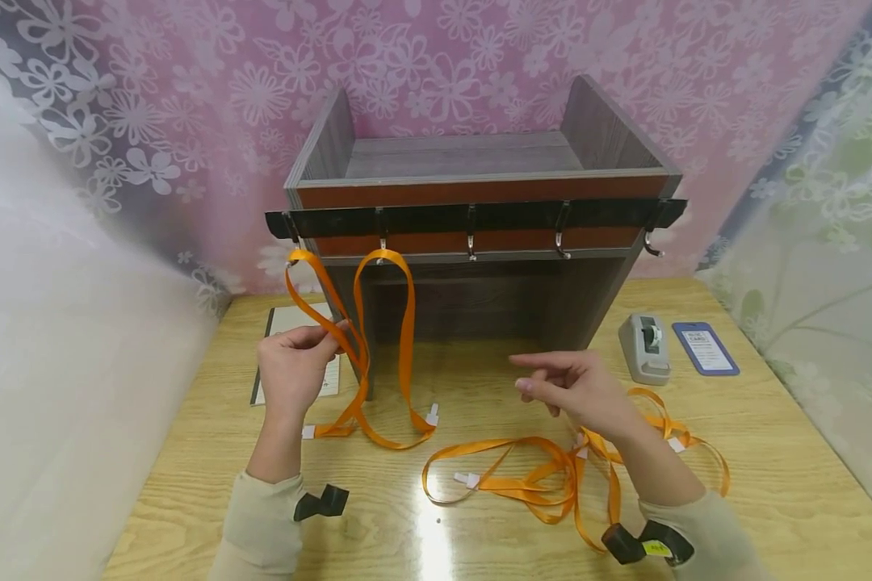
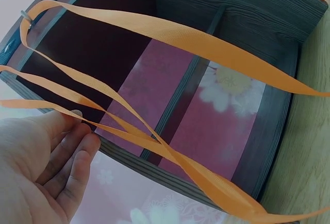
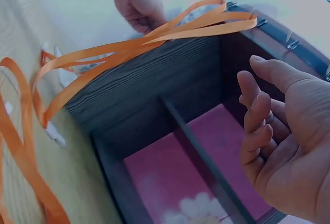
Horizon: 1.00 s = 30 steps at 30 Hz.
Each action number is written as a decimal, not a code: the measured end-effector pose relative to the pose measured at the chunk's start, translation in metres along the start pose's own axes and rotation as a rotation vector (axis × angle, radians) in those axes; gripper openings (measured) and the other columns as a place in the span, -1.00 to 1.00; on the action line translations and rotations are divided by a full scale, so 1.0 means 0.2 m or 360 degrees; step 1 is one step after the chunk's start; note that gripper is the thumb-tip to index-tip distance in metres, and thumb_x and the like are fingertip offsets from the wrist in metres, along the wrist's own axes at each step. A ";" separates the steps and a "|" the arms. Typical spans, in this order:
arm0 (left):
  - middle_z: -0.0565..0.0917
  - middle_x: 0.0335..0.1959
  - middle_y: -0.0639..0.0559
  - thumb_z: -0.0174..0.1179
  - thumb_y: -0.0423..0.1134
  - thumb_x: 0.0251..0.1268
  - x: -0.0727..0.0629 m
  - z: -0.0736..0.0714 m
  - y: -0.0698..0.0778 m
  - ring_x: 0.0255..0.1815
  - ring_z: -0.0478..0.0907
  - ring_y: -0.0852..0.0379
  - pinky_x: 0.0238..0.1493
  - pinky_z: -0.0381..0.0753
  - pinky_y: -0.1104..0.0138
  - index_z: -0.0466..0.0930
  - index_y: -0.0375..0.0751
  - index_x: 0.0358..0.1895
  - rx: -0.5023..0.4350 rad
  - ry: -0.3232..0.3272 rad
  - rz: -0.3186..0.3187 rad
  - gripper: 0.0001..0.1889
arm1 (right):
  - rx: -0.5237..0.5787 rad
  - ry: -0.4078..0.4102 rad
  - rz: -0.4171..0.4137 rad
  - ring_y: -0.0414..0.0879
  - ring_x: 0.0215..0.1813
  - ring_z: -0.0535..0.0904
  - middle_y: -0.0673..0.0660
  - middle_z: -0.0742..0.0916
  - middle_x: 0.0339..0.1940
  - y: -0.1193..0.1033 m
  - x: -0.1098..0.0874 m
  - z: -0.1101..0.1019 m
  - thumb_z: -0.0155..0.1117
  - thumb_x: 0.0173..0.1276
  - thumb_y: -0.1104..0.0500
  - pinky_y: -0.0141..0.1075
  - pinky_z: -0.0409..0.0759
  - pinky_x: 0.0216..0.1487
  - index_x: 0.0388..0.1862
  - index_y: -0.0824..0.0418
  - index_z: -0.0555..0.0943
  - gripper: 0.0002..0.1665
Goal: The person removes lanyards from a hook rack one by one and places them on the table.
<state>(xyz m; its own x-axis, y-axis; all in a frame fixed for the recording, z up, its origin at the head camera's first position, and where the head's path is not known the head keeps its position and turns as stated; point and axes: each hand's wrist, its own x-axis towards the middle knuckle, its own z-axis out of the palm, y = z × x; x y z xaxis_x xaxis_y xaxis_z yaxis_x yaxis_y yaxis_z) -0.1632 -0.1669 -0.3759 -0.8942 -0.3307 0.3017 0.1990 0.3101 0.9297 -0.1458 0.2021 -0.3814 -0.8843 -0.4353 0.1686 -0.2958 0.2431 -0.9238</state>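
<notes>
Two orange lanyards hang from the two leftmost hooks of a black hook rail (image 1: pixel 425 219). My left hand (image 1: pixel 294 367) pinches a strap of the outer lanyard (image 1: pixel 307 300) between thumb and fingers, below its hook. The second lanyard (image 1: pixel 409 323) loops over the neighbouring hook, and its white clip rests on the table. Where the straps cross, they overlap. My right hand (image 1: pixel 581 391) hovers right of centre, holding nothing, its index finger extended and the others loosely bent. Beneath it lie more orange lanyards (image 1: pixel 545 484) in a loose tangle with white clips.
A grey wooden shelf unit (image 1: pixel 472 157) stands against the flowered backdrop, carrying the rail along its front. Left of it lies a notebook (image 1: pixel 329 379), partly behind my left hand. A grey tape dispenser (image 1: pixel 645 351) and a blue card holder (image 1: pixel 706 349) sit at the right.
</notes>
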 end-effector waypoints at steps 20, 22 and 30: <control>0.74 -0.64 0.22 0.51 -0.02 0.10 -0.01 0.00 0.01 -0.63 0.67 0.24 -0.52 0.65 0.38 0.84 -0.29 -0.39 -0.0036 -0.0003 -0.0035 -0.66 | -0.0101 0.0696 0.0015 -0.16 -0.60 0.46 -0.08 0.78 -0.50 -0.01 -0.18 -0.17 0.31 0.39 0.33 -0.27 0.35 -0.62 0.17 0.43 0.63 -0.61; 0.75 -0.64 0.20 0.51 -0.03 0.10 -0.02 0.00 0.01 -0.62 0.67 0.23 -0.56 0.62 0.39 0.84 -0.29 -0.39 -0.0043 -0.0010 -0.0030 -0.68 | -0.0109 0.0767 0.0041 -0.16 -0.62 0.45 -0.10 0.78 -0.51 0.00 -0.20 -0.19 0.32 0.38 0.33 -0.28 0.33 -0.63 0.16 0.40 0.64 -0.62; 0.75 -0.63 0.16 0.50 -0.08 0.12 -0.02 0.00 0.00 -0.65 0.65 0.26 -0.60 0.57 0.43 0.84 -0.28 -0.38 -0.0055 -0.0010 0.0004 -0.72 | -0.0263 0.0914 0.0104 -0.16 -0.64 0.47 -0.21 0.78 -0.52 0.03 -0.19 -0.25 0.37 0.37 0.22 -0.32 0.44 -0.57 0.17 0.30 0.67 -0.59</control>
<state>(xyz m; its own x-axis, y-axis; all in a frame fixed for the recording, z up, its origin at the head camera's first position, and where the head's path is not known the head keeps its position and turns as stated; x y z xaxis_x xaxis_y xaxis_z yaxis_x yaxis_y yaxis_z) -0.1598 -0.1656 -0.3767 -0.8963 -0.3242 0.3025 0.2145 0.2800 0.9357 -0.1316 0.2631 -0.3765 -0.9425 0.1121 0.3149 -0.2460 0.4053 -0.8805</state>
